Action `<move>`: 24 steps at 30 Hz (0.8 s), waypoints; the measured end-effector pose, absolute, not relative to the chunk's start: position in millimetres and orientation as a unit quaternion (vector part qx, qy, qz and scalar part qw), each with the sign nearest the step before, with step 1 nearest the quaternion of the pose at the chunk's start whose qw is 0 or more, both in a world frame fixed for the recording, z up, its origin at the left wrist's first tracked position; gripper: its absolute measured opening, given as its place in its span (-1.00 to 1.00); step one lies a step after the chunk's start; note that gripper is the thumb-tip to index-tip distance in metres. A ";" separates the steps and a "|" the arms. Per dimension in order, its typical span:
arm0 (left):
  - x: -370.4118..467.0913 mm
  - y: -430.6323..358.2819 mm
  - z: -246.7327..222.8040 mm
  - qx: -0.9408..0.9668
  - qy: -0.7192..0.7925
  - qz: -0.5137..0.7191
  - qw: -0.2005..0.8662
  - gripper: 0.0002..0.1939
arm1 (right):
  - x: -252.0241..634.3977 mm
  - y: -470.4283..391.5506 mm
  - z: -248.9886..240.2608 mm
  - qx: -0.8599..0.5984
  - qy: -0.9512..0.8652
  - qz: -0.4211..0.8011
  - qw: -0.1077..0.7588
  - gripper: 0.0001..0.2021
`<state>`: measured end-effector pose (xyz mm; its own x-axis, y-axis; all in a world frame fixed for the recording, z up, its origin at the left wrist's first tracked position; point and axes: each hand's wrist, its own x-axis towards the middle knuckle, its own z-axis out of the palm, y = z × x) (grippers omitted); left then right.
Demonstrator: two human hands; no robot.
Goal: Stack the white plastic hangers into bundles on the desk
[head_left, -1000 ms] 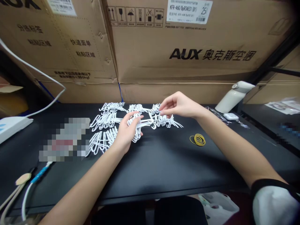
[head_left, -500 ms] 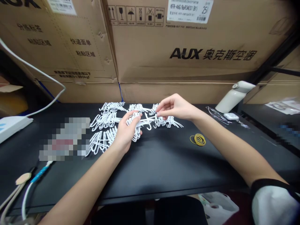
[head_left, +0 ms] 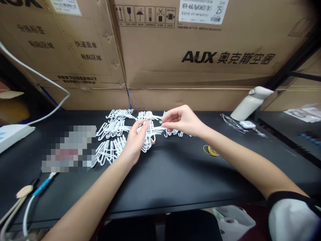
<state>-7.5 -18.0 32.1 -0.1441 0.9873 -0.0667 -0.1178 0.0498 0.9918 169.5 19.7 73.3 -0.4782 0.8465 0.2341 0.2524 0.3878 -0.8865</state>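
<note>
My left hand [head_left: 136,140] is wrapped round a bundle of small white hangers [head_left: 148,134], held just above the black tabletop. Thin ends and hooks stick out of that bundle to the right. At those ends my right hand [head_left: 183,120] has thumb and fingers pinched together on a white hanger. Behind and left of my hands lie several more groups of white hangers [head_left: 111,129], set out in rows. Another group [head_left: 174,132] is partly hidden under my right hand. Yellow rubber bands [head_left: 210,150] rest near my right forearm.
Large cardboard boxes [head_left: 200,73] stand along the back of the black table [head_left: 175,180]. At the right are a white bottle [head_left: 250,103] and a small white device [head_left: 247,125]. White cables [head_left: 30,211] and a blurred-out item [head_left: 72,147] lie at the left.
My right hand has moved slightly left, toward the bundle in my left hand, bringing a white hanger against it. My left hand stays nearly still.
</note>
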 end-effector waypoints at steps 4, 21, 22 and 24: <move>-7.4 -18.2 32.7 0.407 0.517 0.541 0.523 -0.74 | 165.0 12.9 72.5 -0.366 -0.758 0.400 0.363 -0.89; -7.9 -20.8 33.9 0.498 0.491 0.521 0.490 -0.56 | 165.4 10.6 75.4 -0.327 -0.831 0.367 0.262 -0.68; -7.5 -21.5 34.0 0.509 0.489 0.517 0.485 -0.57 | 165.3 10.2 74.7 -0.324 -0.842 0.358 0.241 -0.67; -6.5 -23.0 34.3 0.536 0.481 0.509 0.472 -0.59 | 165.1 9.3 73.5 -0.321 -0.854 0.360 0.192 -0.66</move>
